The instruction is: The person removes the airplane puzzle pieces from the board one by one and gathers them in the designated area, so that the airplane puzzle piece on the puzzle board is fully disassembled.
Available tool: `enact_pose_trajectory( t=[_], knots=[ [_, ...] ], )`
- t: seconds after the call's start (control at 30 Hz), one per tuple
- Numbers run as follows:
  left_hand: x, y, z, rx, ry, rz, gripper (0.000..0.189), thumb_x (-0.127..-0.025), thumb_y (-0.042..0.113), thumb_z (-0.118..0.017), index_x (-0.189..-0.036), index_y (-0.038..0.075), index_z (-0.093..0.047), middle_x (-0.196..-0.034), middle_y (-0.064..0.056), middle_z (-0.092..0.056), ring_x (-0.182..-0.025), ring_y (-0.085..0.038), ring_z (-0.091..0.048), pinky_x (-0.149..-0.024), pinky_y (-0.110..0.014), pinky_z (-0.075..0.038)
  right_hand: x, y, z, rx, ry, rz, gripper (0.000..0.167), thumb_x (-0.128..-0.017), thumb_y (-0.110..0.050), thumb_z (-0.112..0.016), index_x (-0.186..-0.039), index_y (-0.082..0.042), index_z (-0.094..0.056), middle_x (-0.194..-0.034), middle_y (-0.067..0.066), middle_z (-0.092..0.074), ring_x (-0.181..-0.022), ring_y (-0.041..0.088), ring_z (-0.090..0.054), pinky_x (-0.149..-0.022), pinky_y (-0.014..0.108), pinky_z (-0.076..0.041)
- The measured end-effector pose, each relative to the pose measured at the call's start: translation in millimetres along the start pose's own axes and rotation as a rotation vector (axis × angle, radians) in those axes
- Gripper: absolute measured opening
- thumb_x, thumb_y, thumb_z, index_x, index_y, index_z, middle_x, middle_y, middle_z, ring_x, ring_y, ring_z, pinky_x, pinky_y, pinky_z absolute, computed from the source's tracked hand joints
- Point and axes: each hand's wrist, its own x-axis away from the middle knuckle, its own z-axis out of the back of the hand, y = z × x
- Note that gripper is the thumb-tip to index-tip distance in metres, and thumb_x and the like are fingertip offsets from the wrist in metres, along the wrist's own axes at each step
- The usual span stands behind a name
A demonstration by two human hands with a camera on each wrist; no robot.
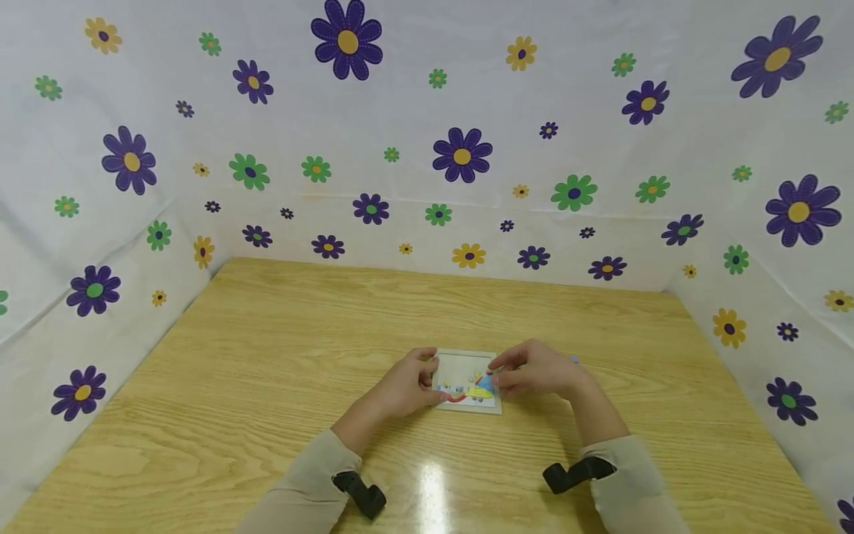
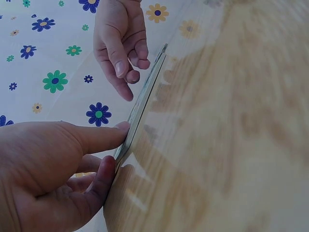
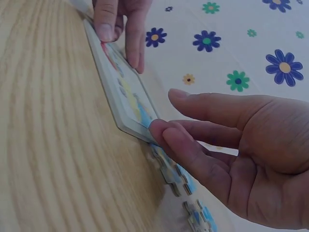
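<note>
A small jigsaw puzzle board (image 1: 460, 365) with a pale raised frame lies flat on the table. Colourful printed pieces fill its lower part, with red, yellow and blue areas; the upper part shows a plain pale bed. My left hand (image 1: 403, 382) grips the board's left edge, thumb on top and fingers along the side. Over the right edge is my right hand (image 1: 537, 368), fingers loosely bent, fingertips at the blue printed part. In the right wrist view its thumb and fingers (image 3: 186, 145) stand apart, and no piece shows between them.
Several loose puzzle pieces (image 3: 166, 171) lie to the right of the board, mostly hidden by the right hand in the head view. The wooden table (image 1: 267, 348) is enclosed by a white flower-print cloth (image 1: 400, 96) at the back and sides.
</note>
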Motion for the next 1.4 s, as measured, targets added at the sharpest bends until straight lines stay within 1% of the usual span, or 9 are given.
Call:
enact_pose_trajectory(
  t=[0.13,0.27,0.53,0.67,0.97,1.13,1.27,1.33,1.4],
  knots=[
    [-0.1,-0.4,-0.1,-0.012,-0.003,-0.006,0.065,-0.091,0.017,-0.076,-0.143,-0.009,-0.048,-0.158,-0.015,-0.034,-0.090,-0.014,-0.049,-0.073,-0.022,-0.041,-3.0,-0.1,-5.6,0.000,-0.030,0.020,0.037,-0.093,-0.014,-0.071,-0.121,0.010,-0.066,-0.095,0.013,-0.074,-0.078,0.018,-0.071,-0.077,0.035,-0.060],
    [0.2,-0.9,-0.2,-0.010,-0.004,-0.007,0.063,-0.090,0.016,-0.076,-0.141,-0.010,-0.049,-0.159,-0.014,-0.033,-0.089,-0.014,-0.048,-0.073,-0.023,-0.040,-4.9,-0.2,-9.4,0.011,-0.031,0.028,0.036,-0.094,-0.011,-0.069,-0.121,0.012,-0.064,-0.099,0.014,-0.073,-0.079,0.017,-0.071,-0.077,0.035,-0.060],
    [-0.9,-1.7,-0.3,-0.028,0.001,-0.023,0.064,-0.090,0.017,-0.076,-0.142,-0.009,-0.049,-0.157,-0.016,-0.036,-0.090,-0.014,-0.049,-0.073,-0.021,-0.042,-6.5,-3.3,-14.3,-0.013,0.015,0.031,0.020,-0.095,0.001,-0.064,-0.111,0.012,-0.061,-0.093,0.014,-0.061,-0.077,0.016,-0.067,-0.075,0.031,-0.060],
    [-1.2,-1.7,0.0,-0.040,0.003,-0.030,0.064,-0.090,0.017,-0.076,-0.142,-0.009,-0.050,-0.157,-0.017,-0.036,-0.091,-0.014,-0.050,-0.074,-0.021,-0.043,-5.4,-7.9,-16.7,-0.031,0.037,0.019,0.014,-0.095,0.005,-0.061,-0.108,0.012,-0.059,-0.094,0.014,-0.058,-0.079,0.016,-0.066,-0.076,0.031,-0.060],
    [-2.0,-2.7,-0.9,-0.018,0.005,-0.019,0.063,-0.090,0.017,-0.076,-0.141,-0.009,-0.050,-0.157,-0.015,-0.035,-0.090,-0.014,-0.049,-0.073,-0.022,-0.041,-2.5,-17.4,-21.8,-0.086,0.059,-0.053,0.011,-0.096,0.007,-0.058,-0.106,0.011,-0.057,-0.088,0.013,-0.059,-0.074,0.016,-0.066,-0.073,0.032,-0.060],
    [-2.2,-2.6,-1.2,-0.008,0.003,-0.012,0.063,-0.090,0.016,-0.076,-0.141,-0.009,-0.050,-0.158,-0.014,-0.035,-0.089,-0.013,-0.048,-0.073,-0.022,-0.041,-1.4,-18.3,-22.2,-0.092,0.069,-0.051,0.012,-0.096,0.008,-0.056,-0.108,0.012,-0.057,-0.085,0.011,-0.057,-0.072,0.017,-0.066,-0.073,0.033,-0.060],
    [-1.3,-1.7,-0.7,0.004,0.000,0.003,0.068,-0.090,0.017,-0.076,-0.145,-0.008,-0.045,-0.160,-0.014,-0.033,-0.088,-0.013,-0.048,-0.073,-0.023,-0.041,-1.7,-17.0,-19.7,-0.077,0.066,-0.045,0.012,-0.096,0.007,-0.057,-0.108,0.010,-0.058,-0.087,0.011,-0.057,-0.071,0.017,-0.066,-0.072,0.033,-0.060],
    [-0.8,-1.6,-0.5,-0.001,0.001,0.004,0.068,-0.090,0.018,-0.076,-0.144,-0.009,-0.046,-0.161,-0.014,-0.031,-0.088,-0.013,-0.048,-0.073,-0.024,-0.040,-1.5,-15.3,-17.4,-0.067,0.057,-0.040,0.012,-0.097,0.005,-0.058,-0.108,0.010,-0.059,-0.089,0.012,-0.058,-0.072,0.017,-0.066,-0.073,0.033,-0.060],
    [-0.5,-1.7,-0.2,-0.005,0.003,-0.002,0.062,-0.090,0.018,-0.076,-0.139,-0.009,-0.052,-0.161,-0.014,-0.031,-0.088,-0.014,-0.048,-0.074,-0.024,-0.040,-0.7,-13.6,-14.4,-0.063,0.050,-0.035,0.013,-0.097,0.004,-0.059,-0.108,0.009,-0.059,-0.091,0.013,-0.059,-0.073,0.017,-0.067,-0.073,0.033,-0.060]
  ],
)
